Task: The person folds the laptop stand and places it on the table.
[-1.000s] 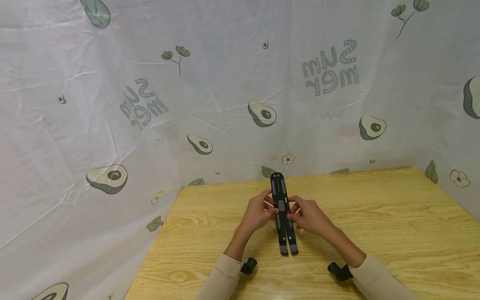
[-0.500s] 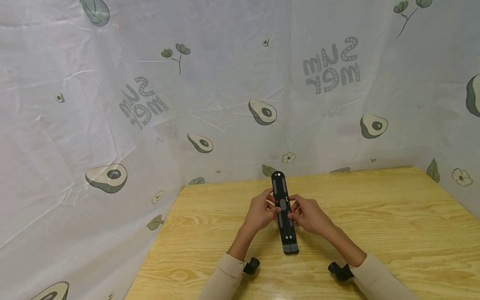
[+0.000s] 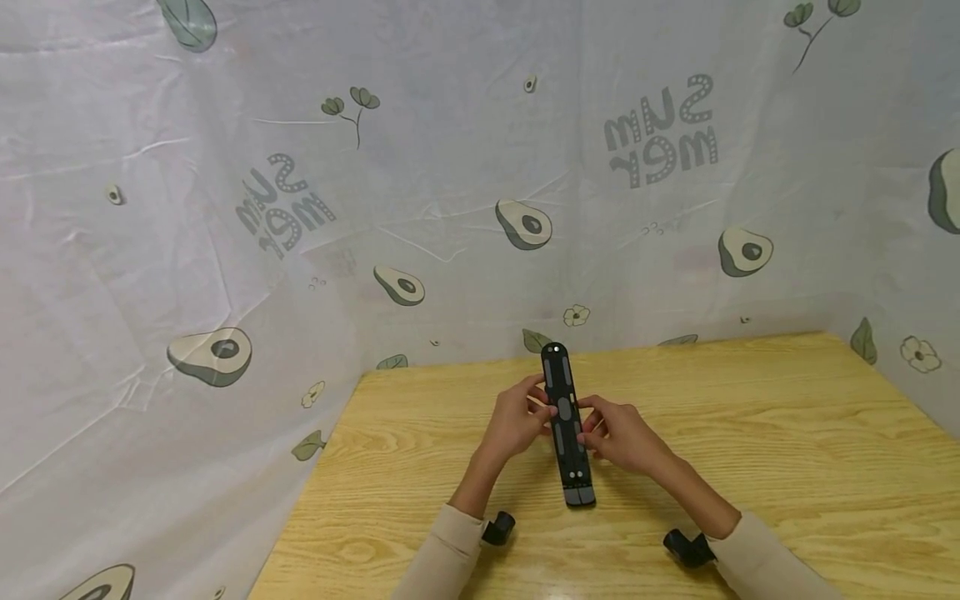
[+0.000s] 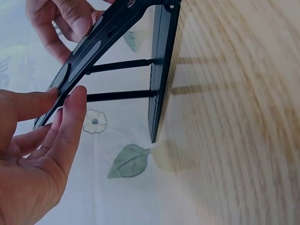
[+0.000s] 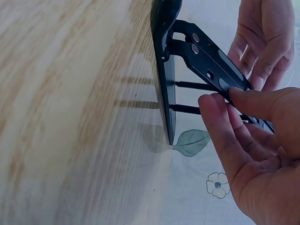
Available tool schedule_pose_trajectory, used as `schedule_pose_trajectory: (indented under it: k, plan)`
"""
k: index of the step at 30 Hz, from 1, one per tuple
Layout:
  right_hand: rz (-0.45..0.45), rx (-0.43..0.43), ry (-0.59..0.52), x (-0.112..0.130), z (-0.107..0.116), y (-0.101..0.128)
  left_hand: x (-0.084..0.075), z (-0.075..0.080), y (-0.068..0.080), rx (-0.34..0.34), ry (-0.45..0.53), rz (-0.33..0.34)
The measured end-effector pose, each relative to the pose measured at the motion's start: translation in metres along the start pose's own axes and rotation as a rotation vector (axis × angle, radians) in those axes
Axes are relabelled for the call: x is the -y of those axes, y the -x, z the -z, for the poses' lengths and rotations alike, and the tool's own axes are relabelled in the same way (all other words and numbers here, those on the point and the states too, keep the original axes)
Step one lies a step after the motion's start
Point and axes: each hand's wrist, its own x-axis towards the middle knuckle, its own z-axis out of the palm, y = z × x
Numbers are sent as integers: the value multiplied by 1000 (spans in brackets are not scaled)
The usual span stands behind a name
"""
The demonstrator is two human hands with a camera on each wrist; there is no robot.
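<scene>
Near: two black clips [image 3: 498, 528] on bench [image 3: 787, 433] | Hands: left hand [image 3: 516, 422], right hand [image 3: 619, 433] pinching black folding stand [image 3: 566, 433] at mid-bench, fingertips on upper arm | Step: probably adjusting raised arm | Next: needs even grip both sides

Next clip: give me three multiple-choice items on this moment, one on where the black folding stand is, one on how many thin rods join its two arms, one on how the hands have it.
1. Where is the black folding stand?
A. on the wooden table
B. hung on the avocado-print cloth
C. on the floor

2. How many thin rods join its base bar and raised arm?
A. none
B. two
C. five

3. How do the hands have it?
A. both lie flat, apart from it
B. only the left hand touches it
C. left hand and right hand each pinch the raised arm

Answers: 1 A, its base bar rests on the wood; 2 B, both wrist views show two rods; 3 C, fingertips meet it from both sides.
</scene>
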Motion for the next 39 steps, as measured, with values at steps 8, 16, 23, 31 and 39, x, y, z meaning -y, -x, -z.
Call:
schedule_pose_trajectory:
  k: [8,16,23,31,39]
  plan:
    - [17,-1,34,0,1,2,-4,4,-2,-21,50,-22]
    - [33,20,92,-1,-2,12,-5,10,-6,-51,25,-69]
    - [38,30,113,-1,-7,18,-2,15,-10,-73,22,-86]
    - [64,35,123,-1,-9,19,-6,17,-18,-121,-9,-87]
    - [4,47,91,-1,-9,25,-6,19,-23,-117,-12,-86]
